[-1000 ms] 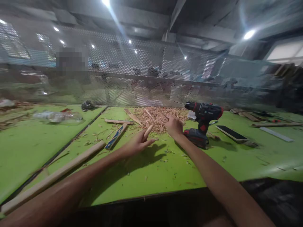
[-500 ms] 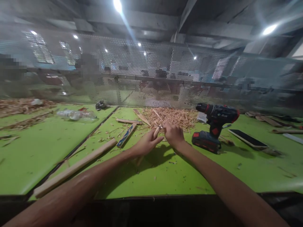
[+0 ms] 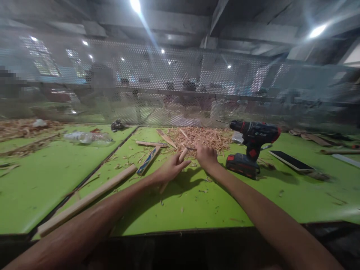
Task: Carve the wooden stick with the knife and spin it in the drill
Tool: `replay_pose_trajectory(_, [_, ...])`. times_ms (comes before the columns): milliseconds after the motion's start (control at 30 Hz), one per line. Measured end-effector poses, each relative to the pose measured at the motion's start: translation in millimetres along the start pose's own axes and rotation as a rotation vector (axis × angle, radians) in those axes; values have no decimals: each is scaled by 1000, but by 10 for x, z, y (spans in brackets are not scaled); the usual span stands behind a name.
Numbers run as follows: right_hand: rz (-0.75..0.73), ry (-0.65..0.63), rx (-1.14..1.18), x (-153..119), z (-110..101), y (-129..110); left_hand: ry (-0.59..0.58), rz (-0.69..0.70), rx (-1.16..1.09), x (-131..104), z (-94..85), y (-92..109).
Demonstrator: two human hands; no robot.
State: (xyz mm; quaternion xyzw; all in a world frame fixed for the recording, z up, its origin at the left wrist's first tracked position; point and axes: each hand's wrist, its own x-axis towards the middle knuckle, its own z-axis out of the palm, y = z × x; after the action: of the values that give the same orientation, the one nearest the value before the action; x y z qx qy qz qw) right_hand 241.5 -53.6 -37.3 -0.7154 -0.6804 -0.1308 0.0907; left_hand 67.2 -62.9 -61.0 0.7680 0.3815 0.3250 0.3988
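1. A wooden stick is gripped in the left hand, above the green counter.
2. A small blade appears clasped in the right hand, at the stick's tip.
3. A slip toward the left fingers could cut them.

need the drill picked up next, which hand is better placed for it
Probably the right. The right hand sits beside the drill, with bare green table between them. The left hand is farther off, across the right arm, and already grips a wooden stick.
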Motion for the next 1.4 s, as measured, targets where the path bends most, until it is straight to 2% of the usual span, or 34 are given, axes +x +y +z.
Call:
replay_pose_trajectory(167, [1,-1,-3,64,35,21,-28,-10,-48,15,-29,-26])
replay_pose_trajectory(600, [-5,-33,18,110,119,77,-43,-35,8,-10,-43,-21])
replay_pose_trajectory(733, [113,-67,29,235,124,308,-60,69,92,-46,-79,67])
replay_pose_trajectory(833, [159,-25,34,253,50,421,-21,150,131,-49,-89,92])
replay_pose_trajectory(900, [125,18,48,195,-21,375,-12,123,135,-45,-83,78])
replay_pose_trajectory(1000, [-15,85,87,45,-109,175,-54,42,77,-45,-70,57])
replay_pose_trajectory(1100, [-121,101,81,-79,-153,-8,-85,62,31,-48,-69,74])
replay_pose_trajectory(1233, [-122,69,42,-125,-163,-56,-42,149,39,-40,-69,93])
replay_pose_trajectory(1400, [-72,34,1,-106,-140,-12,-33,105,69,-41,-38,70])
